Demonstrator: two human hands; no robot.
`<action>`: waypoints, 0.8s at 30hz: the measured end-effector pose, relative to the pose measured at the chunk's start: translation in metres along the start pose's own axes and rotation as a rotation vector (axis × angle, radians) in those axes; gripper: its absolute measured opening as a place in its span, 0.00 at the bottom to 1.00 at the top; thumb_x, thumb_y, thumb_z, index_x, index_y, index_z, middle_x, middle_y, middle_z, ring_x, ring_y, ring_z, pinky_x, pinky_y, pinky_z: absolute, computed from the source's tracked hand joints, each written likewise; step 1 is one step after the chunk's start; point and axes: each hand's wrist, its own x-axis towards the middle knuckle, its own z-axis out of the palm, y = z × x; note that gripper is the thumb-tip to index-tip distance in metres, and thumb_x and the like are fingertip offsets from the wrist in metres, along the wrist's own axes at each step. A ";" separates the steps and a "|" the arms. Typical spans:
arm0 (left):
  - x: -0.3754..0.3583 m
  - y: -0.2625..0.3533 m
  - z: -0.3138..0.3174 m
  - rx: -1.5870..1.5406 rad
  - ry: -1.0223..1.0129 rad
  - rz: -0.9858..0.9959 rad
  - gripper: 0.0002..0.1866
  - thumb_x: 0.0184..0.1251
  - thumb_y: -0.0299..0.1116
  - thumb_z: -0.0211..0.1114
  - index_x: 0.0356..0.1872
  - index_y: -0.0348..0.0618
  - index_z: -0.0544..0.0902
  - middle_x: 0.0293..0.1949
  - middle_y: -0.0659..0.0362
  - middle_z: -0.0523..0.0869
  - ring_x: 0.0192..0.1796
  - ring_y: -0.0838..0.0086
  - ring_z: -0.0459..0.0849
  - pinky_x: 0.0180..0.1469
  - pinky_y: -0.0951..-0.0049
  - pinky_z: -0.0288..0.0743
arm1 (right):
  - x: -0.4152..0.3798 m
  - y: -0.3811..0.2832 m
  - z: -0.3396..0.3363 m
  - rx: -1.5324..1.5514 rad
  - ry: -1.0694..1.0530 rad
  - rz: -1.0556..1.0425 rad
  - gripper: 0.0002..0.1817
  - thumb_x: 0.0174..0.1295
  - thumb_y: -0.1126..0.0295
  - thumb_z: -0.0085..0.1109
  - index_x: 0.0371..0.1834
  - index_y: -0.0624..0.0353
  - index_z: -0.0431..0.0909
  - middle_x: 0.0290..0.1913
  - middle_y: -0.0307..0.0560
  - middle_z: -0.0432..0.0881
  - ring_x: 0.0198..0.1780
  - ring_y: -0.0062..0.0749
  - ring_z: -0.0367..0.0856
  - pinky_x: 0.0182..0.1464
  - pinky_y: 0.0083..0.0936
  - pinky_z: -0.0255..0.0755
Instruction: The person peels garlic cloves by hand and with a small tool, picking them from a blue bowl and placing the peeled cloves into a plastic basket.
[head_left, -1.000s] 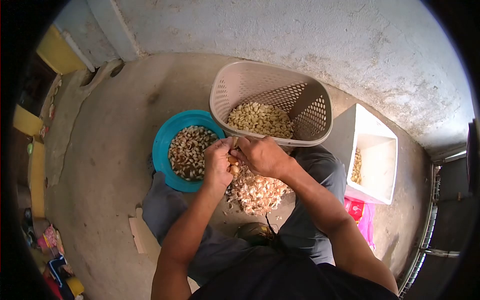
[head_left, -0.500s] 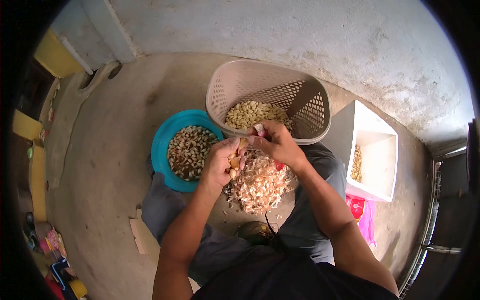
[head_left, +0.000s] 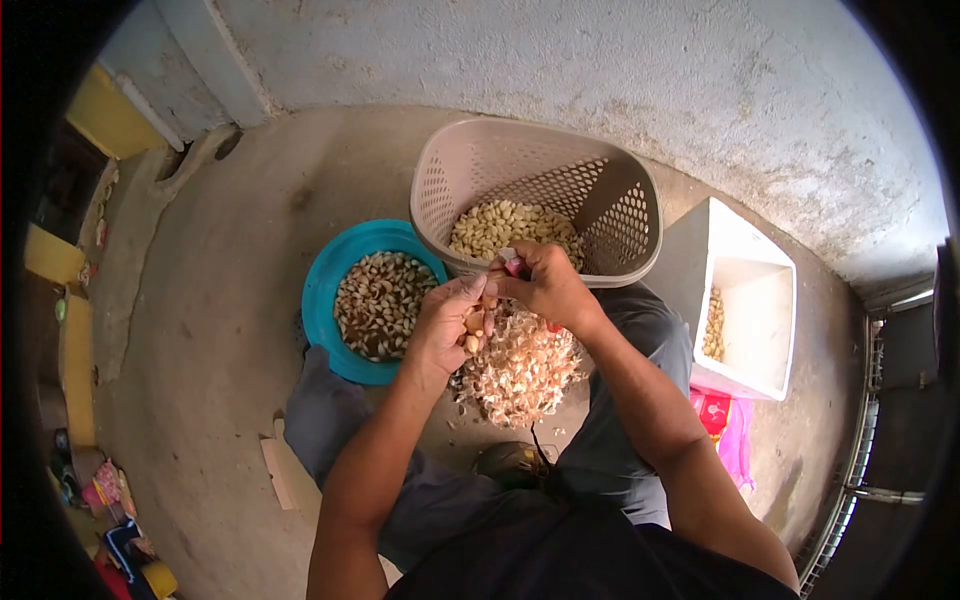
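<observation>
My left hand (head_left: 446, 326) is closed around several garlic cloves (head_left: 472, 342), some of them still in tan skin. Its thumb and fingertips meet those of my right hand (head_left: 552, 287) just in front of the basket rim. Closed too, my right hand grips a red object (head_left: 516, 267), mostly hidden by the fingers; red also shows below the palm. Beneath both hands lies a heap of papery garlic skins (head_left: 525, 375). Pale peeled cloves (head_left: 513, 229) fill the bottom of the grey-brown perforated basket (head_left: 480, 140) just beyond.
On the left, a turquoise basin (head_left: 318, 300) holds unpeeled cloves (head_left: 380, 300) in brownish water. A white foam box (head_left: 755, 320) with some cloves stands at right, beside a pink bag (head_left: 738, 440). Cardboard (head_left: 288, 470) lies by my left leg. A wall (head_left: 600, 60) rises behind the basket.
My right hand has shifted slightly left and its fingers have turned in closer to my left hand's fingertips. The cloves stay in my left palm.
</observation>
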 end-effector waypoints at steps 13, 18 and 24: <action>-0.005 0.009 0.002 0.328 0.025 0.226 0.10 0.74 0.29 0.63 0.46 0.29 0.83 0.35 0.53 0.88 0.22 0.77 0.83 0.20 0.78 0.75 | -0.010 -0.018 -0.002 -0.341 0.012 -0.089 0.16 0.58 0.71 0.76 0.34 0.69 0.76 0.29 0.63 0.82 0.29 0.51 0.82 0.36 0.39 0.75; -0.006 0.007 -0.001 0.446 0.069 0.270 0.10 0.74 0.30 0.64 0.43 0.30 0.83 0.34 0.54 0.86 0.22 0.77 0.81 0.23 0.78 0.76 | -0.012 -0.025 0.000 -0.307 0.006 -0.062 0.18 0.60 0.68 0.77 0.33 0.69 0.75 0.27 0.61 0.79 0.29 0.42 0.82 0.35 0.39 0.74; -0.009 0.006 0.004 0.370 0.110 0.255 0.10 0.73 0.31 0.66 0.42 0.31 0.83 0.32 0.57 0.84 0.23 0.77 0.81 0.23 0.77 0.76 | -0.009 -0.015 0.008 0.233 0.009 0.117 0.13 0.64 0.71 0.75 0.37 0.65 0.78 0.25 0.39 0.80 0.24 0.17 0.75 0.26 0.21 0.70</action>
